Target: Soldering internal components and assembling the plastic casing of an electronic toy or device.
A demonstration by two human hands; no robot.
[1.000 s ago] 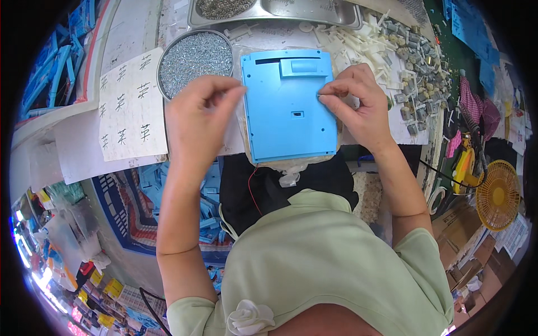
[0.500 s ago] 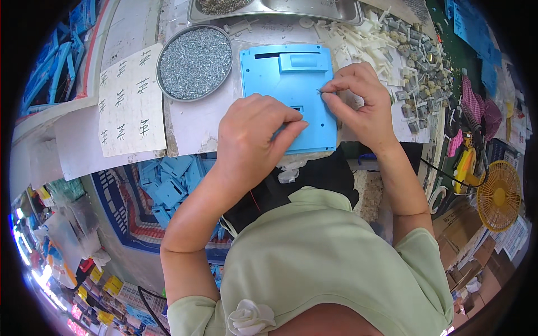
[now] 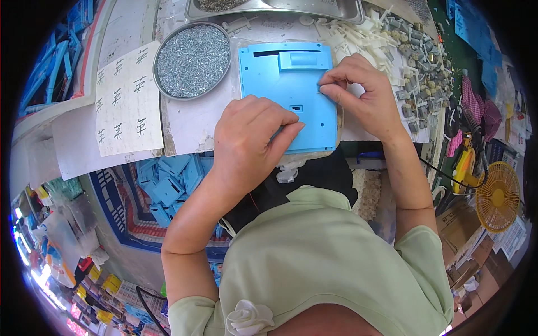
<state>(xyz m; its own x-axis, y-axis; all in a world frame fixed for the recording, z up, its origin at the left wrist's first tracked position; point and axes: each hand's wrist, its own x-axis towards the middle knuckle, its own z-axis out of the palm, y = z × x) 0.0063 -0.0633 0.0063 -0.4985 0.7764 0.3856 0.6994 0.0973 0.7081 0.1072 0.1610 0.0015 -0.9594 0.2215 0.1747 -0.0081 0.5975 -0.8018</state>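
Observation:
A flat light-blue plastic housing (image 3: 263,78) lies on the worktable in front of me, with a raised block near its far edge, a small rectangular slot and several small holes. My right hand (image 3: 361,92) pinches a small screw over the housing's right edge; the fingertips mostly hide it. Over the lower middle of the housing is my left hand (image 3: 252,131), its thumb and fingers drawn close together. Whether anything small sits between them I cannot make out. A round metal dish of small silver screws (image 3: 192,60) stands to the left of the housing.
White plastic parts (image 3: 372,35) and small grey motor-like pieces (image 3: 417,84) are heaped at the right. A steel tray (image 3: 314,10) stands at the far edge. A handwritten sheet (image 3: 129,101) lies left. Below the table is a blue crate (image 3: 115,204) with blue parts; a yellow fan (image 3: 497,196) stands right.
My right fingertips have closed further over the screw at the housing's right edge, so less of it shows. My left hand has shifted slightly left.

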